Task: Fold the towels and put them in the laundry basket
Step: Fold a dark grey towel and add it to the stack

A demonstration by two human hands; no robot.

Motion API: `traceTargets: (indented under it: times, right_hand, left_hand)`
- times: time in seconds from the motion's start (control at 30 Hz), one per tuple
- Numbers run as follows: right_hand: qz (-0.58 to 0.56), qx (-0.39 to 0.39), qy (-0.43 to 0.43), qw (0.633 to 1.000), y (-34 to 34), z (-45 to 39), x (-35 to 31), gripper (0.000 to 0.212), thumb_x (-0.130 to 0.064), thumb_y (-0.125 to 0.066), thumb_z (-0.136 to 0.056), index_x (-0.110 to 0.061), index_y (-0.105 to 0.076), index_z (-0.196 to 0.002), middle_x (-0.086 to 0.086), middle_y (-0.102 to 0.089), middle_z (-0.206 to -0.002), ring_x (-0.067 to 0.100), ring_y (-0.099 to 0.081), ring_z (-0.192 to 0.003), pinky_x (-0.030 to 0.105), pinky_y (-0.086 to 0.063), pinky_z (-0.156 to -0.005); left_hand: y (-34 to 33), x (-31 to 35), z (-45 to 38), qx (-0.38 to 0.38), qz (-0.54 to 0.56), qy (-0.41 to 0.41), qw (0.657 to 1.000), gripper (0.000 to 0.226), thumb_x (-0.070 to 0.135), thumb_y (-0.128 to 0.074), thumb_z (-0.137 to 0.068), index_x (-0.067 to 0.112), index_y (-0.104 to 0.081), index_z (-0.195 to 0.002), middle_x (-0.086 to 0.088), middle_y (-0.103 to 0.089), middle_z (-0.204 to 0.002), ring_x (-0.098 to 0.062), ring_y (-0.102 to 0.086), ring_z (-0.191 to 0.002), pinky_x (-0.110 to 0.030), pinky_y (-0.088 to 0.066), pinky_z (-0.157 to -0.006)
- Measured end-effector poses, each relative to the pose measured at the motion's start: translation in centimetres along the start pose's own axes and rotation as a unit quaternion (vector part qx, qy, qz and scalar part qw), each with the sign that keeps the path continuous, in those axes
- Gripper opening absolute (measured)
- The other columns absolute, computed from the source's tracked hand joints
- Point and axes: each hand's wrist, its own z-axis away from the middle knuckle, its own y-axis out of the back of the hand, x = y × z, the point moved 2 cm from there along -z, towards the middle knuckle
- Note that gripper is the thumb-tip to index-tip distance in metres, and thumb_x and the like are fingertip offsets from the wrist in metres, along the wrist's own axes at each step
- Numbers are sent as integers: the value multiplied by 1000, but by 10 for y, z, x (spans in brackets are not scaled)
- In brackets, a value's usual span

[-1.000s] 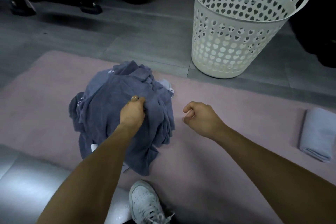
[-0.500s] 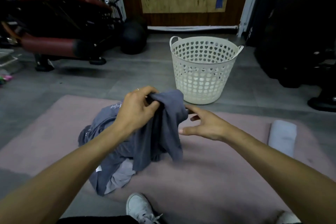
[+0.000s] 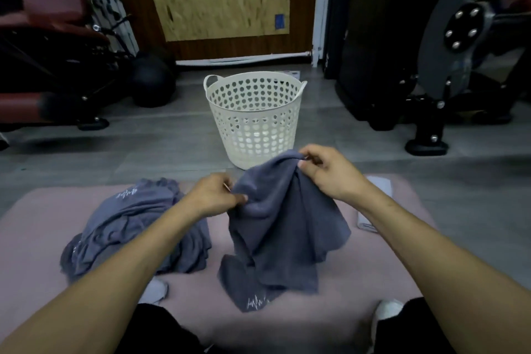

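A dark grey towel hangs crumpled between my hands above the pink mat, its lower end with a white logo lying on the mat. My left hand pinches its upper left edge. My right hand grips the top edge, slightly higher. A heap of grey towels lies on the mat to the left. A folded pale towel shows behind my right forearm, mostly hidden. The white laundry basket stands upright on the floor just beyond the mat.
A red and black exercise machine and a dark ball stand at the back left. Black gym equipment fills the back right. My white shoes rest at the mat's near edge. Grey floor surrounds the mat.
The towel has come off the heap and moved right, now held up by both hands. My right hand went from open beside it to gripping its top edge. The view has tilted up.
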Motion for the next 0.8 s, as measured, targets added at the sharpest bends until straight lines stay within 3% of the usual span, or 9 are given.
traceTargets:
  times: [0.07, 0.13, 0.23, 0.3, 0.4, 0.5, 0.63, 0.73, 0.8]
  right_hand:
    - [24, -35, 19, 999, 3, 3, 0, 11, -15, -56, -94, -20, -66, -92, -4, -68, -85, 12, -62, -81, 27, -49, -78]
    - [50, -61, 26, 997, 1, 3, 1, 12, -17, -56, -95, -19, -68, -93, -4, -69, -87, 13, -63, -84, 29, -50, -80]
    - [35, -41, 13, 998, 4, 0, 8, 9, -17, -59, -93, -17, -68, -92, -4, -68, -83, 11, -62, -79, 32, -51, -80]
    - [-16, -20, -18, 1000, 13, 2, 16, 3, -21, -68, -88, -19, -66, -90, -8, -64, -78, 5, -58, -71, 26, -50, -76]
    - [51, -107, -75, 990, 22, 13, 38, 21, -29, -77, -79, -31, -62, -95, -14, -62, -88, -2, -58, -76, 15, -46, -74]
    - [185, -198, -120, 955, 17, 25, 59, 12, -24, -69, -83, -25, -70, -95, -13, -67, -91, 7, -62, -85, 23, -49, -79]
    - [93, -147, -160, 972, 14, 21, 56, 5, -25, -69, -82, -25, -68, -86, -9, -70, -84, 12, -66, -84, 22, -51, -73]
    - [42, -190, -188, 963, 6, 21, 46, 39, -48, -80, -68, -28, -66, -99, -10, -71, -93, 8, -66, -89, 24, -50, -80]
    - [91, -212, -182, 956, -5, 22, 43, 38, -49, -80, -66, -24, -67, -91, -4, -70, -89, 16, -65, -83, 30, -51, -76]
  left_hand:
    - [-18, 20, -3, -58, -18, -56, 997, 63, 47, -79, -72, 27, -52, -126, 8, -57, -116, -15, -60, -95, -27, -47, -79]
    - [-32, 49, -3, -68, 45, -147, 986, 73, 45, -79, -74, 33, -46, -137, 18, -51, -121, -10, -58, -101, -24, -47, -82]
    - [-41, 75, -11, 15, 84, -221, 972, 9, 26, -69, -86, 19, -69, -90, 13, -63, -74, -6, -56, -68, -21, -43, -62]
    - [-40, 78, -18, 42, 137, -191, 971, 13, 18, -64, -85, 15, -64, -73, 5, -56, -60, -11, -50, -58, -30, -44, -56]
    - [-30, 78, -18, 18, 287, -134, 948, 13, 4, -57, -89, 8, -68, -84, -3, -61, -67, -13, -57, -63, -36, -55, -63]
    - [-23, 78, -15, 2, 356, -127, 926, 18, -1, -51, -91, 4, -68, -89, -3, -62, -68, -9, -58, -62, -27, -57, -62]
    - [-23, 72, -14, 20, 378, -96, 921, 22, 1, -51, -92, 12, -69, -85, -5, -64, -73, -13, -61, -67, -31, -59, -67]
    - [-22, 69, -14, 30, 386, -85, 918, 23, 3, -52, -92, 15, -69, -84, -6, -65, -76, -14, -63, -69, -33, -59, -68]
    - [-20, 67, -12, 38, 402, -76, 912, 20, 5, -52, -92, 13, -69, -86, -8, -65, -78, -15, -64, -69, -32, -58, -67]
